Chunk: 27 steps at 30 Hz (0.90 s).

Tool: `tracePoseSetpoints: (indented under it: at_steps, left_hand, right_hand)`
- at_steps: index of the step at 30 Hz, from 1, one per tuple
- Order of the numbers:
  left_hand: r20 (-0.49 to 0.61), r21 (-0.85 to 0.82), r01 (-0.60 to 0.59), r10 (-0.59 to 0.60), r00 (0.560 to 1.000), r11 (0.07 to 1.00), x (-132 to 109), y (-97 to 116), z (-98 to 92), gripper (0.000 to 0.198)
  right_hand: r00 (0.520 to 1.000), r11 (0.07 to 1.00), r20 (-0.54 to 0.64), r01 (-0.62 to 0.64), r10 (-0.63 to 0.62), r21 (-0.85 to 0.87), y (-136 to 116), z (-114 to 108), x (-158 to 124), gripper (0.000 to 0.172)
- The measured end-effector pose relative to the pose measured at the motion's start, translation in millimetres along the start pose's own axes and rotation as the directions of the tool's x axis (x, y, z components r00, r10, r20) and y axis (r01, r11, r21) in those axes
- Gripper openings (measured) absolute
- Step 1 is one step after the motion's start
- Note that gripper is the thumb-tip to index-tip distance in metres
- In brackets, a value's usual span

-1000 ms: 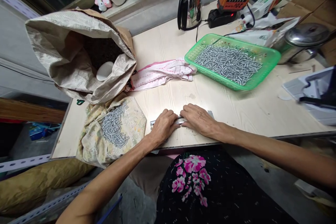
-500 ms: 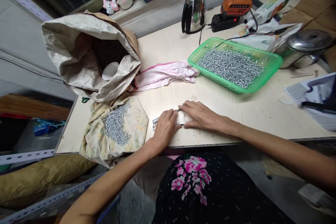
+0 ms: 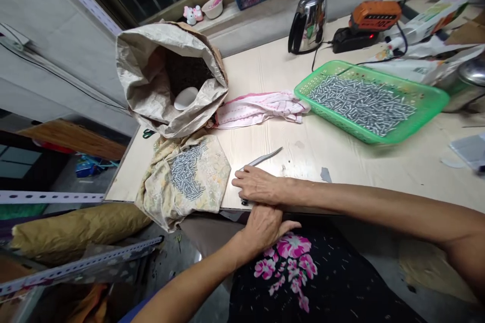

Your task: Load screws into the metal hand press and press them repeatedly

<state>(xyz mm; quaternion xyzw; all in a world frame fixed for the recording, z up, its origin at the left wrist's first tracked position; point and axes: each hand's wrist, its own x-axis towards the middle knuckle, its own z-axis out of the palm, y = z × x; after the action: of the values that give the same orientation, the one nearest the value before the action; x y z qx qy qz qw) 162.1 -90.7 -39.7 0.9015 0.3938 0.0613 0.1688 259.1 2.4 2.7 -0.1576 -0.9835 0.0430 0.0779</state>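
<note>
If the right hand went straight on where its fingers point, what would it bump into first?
Probably the yellowish patterned cloth, just ahead of the right hand; the small metal pieces heaped on it would come after. How high the hand sits is hard to judge.

Right arm (image 3: 359, 199): bare, extending inward from the right, elbow bent. Right hand (image 3: 259, 185) lies back upward, fingers (image 3: 243, 182) pointing left and bent; grip unverifiable. Left arm (image 3: 208, 272): bare, rising from the lower left. Left hand (image 3: 265, 224) sits nearer the torso, thumb (image 3: 291, 225) extended rightward, fingertips hidden beneath the right hand.
</note>
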Motion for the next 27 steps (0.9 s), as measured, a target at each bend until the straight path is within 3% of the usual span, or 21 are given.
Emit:
tracePoseSetpoints:
  at_steps: [5, 9, 14, 19, 23, 27]
  left_hand:
    - [0.033, 0.018, 0.042, -0.043, 0.999, 0.999, -2.0, 4.1, 0.8, 0.068]
    - [-0.006, 0.011, 0.016, -0.016, 1.0, 1.0, -2.8, 7.9, -0.3, 0.069]
    - [0.024, 0.049, 0.041, -0.043, 0.999, 0.998, -5.6, 9.5, 3.1, 0.071]
    - [-0.015, -0.017, 0.021, -0.021, 1.0, 1.0, -4.2, 9.2, -1.0, 0.072]
    - [-0.015, -0.078, 0.0, -0.001, 1.0, 0.997, 0.0, 4.6, -9.7, 0.076]
    - [-0.039, -0.082, -0.091, 0.088, 0.995, 0.992, 6.3, -3.5, -18.2, 0.078]
  right_hand:
    - [0.992, 0.993, -0.045, 0.121, -0.12, 0.012, 8.7, 12.6, 2.7, 0.009]
    - [0.988, 0.988, -0.129, 0.102, -0.087, 0.114, 10.3, 16.0, -4.7, 0.01]
    - [0.973, 0.977, -0.099, 0.211, -0.21, 0.007, 5.7, 16.3, -5.8, 0.01]
    - [0.952, 0.954, -0.098, 0.295, -0.289, 0.055, 10.7, 13.9, -3.9, 0.01]
    - [0.972, 0.938, -0.099, 0.231, -0.212, 0.259, 26.9, 8.5, -0.3, 0.008]
    - [0.99, 0.911, -0.135, 0.027, 0.032, 0.412, 51.0, 1.8, -3.4, 0.016]
